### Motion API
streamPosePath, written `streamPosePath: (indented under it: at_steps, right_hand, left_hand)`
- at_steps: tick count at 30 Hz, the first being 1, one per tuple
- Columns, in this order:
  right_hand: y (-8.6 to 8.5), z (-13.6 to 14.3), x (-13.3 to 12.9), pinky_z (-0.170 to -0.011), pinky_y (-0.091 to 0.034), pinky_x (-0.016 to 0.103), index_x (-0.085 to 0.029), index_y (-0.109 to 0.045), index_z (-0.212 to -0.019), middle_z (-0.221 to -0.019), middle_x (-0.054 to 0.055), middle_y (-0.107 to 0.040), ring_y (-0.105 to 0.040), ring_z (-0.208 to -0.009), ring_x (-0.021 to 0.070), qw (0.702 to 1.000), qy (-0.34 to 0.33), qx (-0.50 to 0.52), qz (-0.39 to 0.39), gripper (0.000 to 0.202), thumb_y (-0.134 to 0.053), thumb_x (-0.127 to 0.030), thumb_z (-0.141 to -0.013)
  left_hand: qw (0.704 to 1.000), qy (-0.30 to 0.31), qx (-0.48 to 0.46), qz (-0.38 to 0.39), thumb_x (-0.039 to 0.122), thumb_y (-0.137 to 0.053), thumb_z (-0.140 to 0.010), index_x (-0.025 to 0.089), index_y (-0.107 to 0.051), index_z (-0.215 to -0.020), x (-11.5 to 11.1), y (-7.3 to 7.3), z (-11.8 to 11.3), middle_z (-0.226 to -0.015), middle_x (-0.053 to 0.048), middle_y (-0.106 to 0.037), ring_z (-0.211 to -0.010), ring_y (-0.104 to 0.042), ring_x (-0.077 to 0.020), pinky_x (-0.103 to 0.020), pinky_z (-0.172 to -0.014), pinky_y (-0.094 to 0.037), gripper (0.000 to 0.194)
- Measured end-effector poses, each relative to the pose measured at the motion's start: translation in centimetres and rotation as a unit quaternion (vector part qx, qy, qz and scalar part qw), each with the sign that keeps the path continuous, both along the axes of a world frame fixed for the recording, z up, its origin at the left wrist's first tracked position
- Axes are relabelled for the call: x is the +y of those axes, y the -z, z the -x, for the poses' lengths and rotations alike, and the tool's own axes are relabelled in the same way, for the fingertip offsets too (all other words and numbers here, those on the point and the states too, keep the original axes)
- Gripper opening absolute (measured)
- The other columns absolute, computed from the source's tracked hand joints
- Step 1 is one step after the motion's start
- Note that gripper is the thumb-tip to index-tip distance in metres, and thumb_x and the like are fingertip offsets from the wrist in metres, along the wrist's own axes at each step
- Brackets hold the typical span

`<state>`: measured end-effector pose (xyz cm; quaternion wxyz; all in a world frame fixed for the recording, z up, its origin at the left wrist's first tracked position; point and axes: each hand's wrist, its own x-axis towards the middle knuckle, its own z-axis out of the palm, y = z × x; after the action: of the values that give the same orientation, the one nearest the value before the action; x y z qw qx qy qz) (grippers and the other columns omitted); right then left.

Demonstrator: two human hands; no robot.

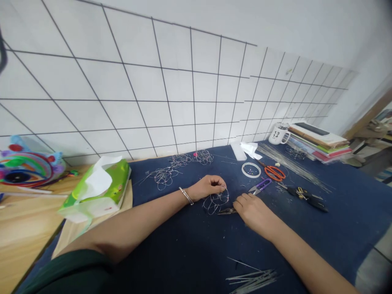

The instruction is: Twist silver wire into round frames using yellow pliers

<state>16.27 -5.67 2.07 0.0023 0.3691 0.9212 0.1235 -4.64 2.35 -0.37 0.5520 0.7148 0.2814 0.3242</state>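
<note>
My left hand (212, 186), with a silver bangle on its wrist, pinches the upper edge of a piece of looped silver wire (216, 202). Several thin loops hang below the fingers, just over the dark blue cloth. To its right, my right hand (249, 207) is closed round a pair of pliers (227, 211). The dark jaws point left at the lower edge of the wire loops; the handles are hidden in the palm. Whether the jaws touch the wire I cannot tell. Purple-handled snips (260, 185) lie just beyond my right hand.
Other looped wire pieces (165, 176) lie along the back. Farther right are a bead dish (251, 170), orange scissors (275, 173), black-handled pliers (306, 197), long straight wires (290, 163) and a mug (278, 134). Cut wires (254, 279) lie in front; a tissue pack (102, 185) sits left.
</note>
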Motion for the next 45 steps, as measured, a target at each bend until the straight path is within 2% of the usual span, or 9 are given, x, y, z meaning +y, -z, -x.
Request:
streamPosePath:
  at_steps: [6,10,14,16,19,27,34,40,45]
  right_hand:
    - [0.9,-2.2,0.5,-0.079,-0.037,0.031,-0.017,-0.055,-0.091,-0.094,0.006,-0.057,-0.05,-0.089,0.0179,0.983,0.034,0.169,0.07,0.019,-0.045,-0.01,-0.076]
    - [0.7,-2.3,0.5,-0.071,-0.039,0.026,-0.019,-0.053,-0.091,-0.084,0.002,-0.057,-0.051,-0.076,0.014,0.94,0.091,0.297,0.138,0.015,-0.045,-0.017,-0.079]
    - [0.0,-1.3,0.5,-0.061,-0.038,0.022,-0.019,-0.052,-0.082,-0.07,-0.002,-0.053,-0.048,-0.063,0.011,0.886,0.155,0.392,0.195,0.009,-0.045,-0.025,-0.081]
    - [-0.3,-0.7,0.9,-0.06,-0.037,0.021,-0.019,-0.052,-0.078,-0.068,-0.003,-0.051,-0.047,-0.062,0.0104,0.862,0.171,0.427,0.214,0.009,-0.046,-0.026,-0.08]
    - [-0.4,-0.1,1.9,-0.057,-0.035,0.021,-0.019,-0.053,-0.077,-0.064,-0.004,-0.047,-0.043,-0.059,0.0098,0.845,0.174,0.457,0.218,0.011,-0.046,-0.027,-0.079]
    - [-0.2,1.8,4.7,-0.061,-0.037,0.022,-0.019,-0.057,-0.08,-0.07,-0.002,-0.055,-0.049,-0.064,0.0113,0.849,0.165,0.466,0.186,0.013,-0.049,-0.028,-0.078]
    - [-0.1,1.1,4.1,-0.058,-0.037,0.023,-0.018,-0.059,-0.082,-0.07,-0.001,-0.056,-0.049,-0.062,0.0116,0.845,0.177,0.461,0.204,0.018,-0.048,-0.032,-0.079]
    - [-0.5,0.6,4.3,-0.055,-0.038,0.022,-0.018,-0.059,-0.083,-0.07,0.0,-0.058,-0.05,-0.06,0.0116,0.831,0.199,0.462,0.238,0.018,-0.047,-0.032,-0.079]
    - [-0.3,0.5,4.7,-0.057,-0.04,0.023,-0.02,-0.06,-0.085,-0.072,0.0,-0.061,-0.053,-0.062,0.0128,0.841,0.195,0.442,0.243,0.018,-0.048,-0.03,-0.078]
  left_hand:
    - [1.0,0.008,-0.005,-0.001,0.031,-0.059,-0.075,0.009,-0.06,-0.083,0.2,-0.1,0.0,-0.072,-0.001,-0.055,-0.062,-0.047,-0.0068,-0.02,-0.061,-0.04,0.023]
    - [1.0,0.014,-0.001,-0.008,0.03,-0.059,-0.075,0.009,-0.06,-0.083,0.2,-0.2,0.0,-0.072,-0.001,-0.055,-0.062,-0.046,-0.0068,-0.02,-0.061,-0.039,0.022]
    - [0.999,0.025,-0.003,-0.02,0.029,-0.058,-0.075,0.009,-0.059,-0.084,0.0,-0.2,0.0,-0.075,-0.002,-0.055,-0.064,-0.047,-0.0075,-0.021,-0.063,-0.04,0.022]
    - [0.999,0.028,-0.006,-0.025,0.029,-0.059,-0.075,0.009,-0.059,-0.085,-0.1,-0.3,0.0,-0.075,-0.002,-0.055,-0.065,-0.048,-0.0077,-0.021,-0.063,-0.04,0.021]
    - [0.999,0.032,-0.021,-0.018,0.028,-0.059,-0.075,0.01,-0.058,-0.086,-0.1,-0.3,-0.1,-0.074,-0.001,-0.054,-0.064,-0.047,-0.0071,-0.021,-0.062,-0.04,0.021]
    - [0.998,0.042,-0.044,0.008,0.02,-0.058,-0.074,0.01,-0.057,-0.086,0.1,0.1,-0.2,-0.073,-0.001,-0.054,-0.063,-0.047,-0.0061,-0.02,-0.063,-0.039,0.015]
    - [0.999,0.04,-0.026,0.004,0.02,-0.056,-0.075,0.01,-0.056,-0.085,0.3,-0.1,-0.3,-0.074,-0.001,-0.054,-0.064,-0.047,-0.0064,-0.02,-0.061,-0.039,0.014]
    - [1.0,0.009,0.002,-0.013,0.018,-0.057,-0.073,0.011,-0.056,-0.082,0.4,0.0,-0.5,-0.074,-0.001,-0.055,-0.064,-0.048,-0.0067,-0.02,-0.061,-0.041,0.011]
    - [1.0,0.015,0.012,0.001,0.015,-0.055,-0.073,0.01,-0.056,-0.084,0.2,-0.2,-0.8,-0.075,-0.002,-0.055,-0.064,-0.048,-0.0063,-0.019,-0.06,-0.04,0.012]
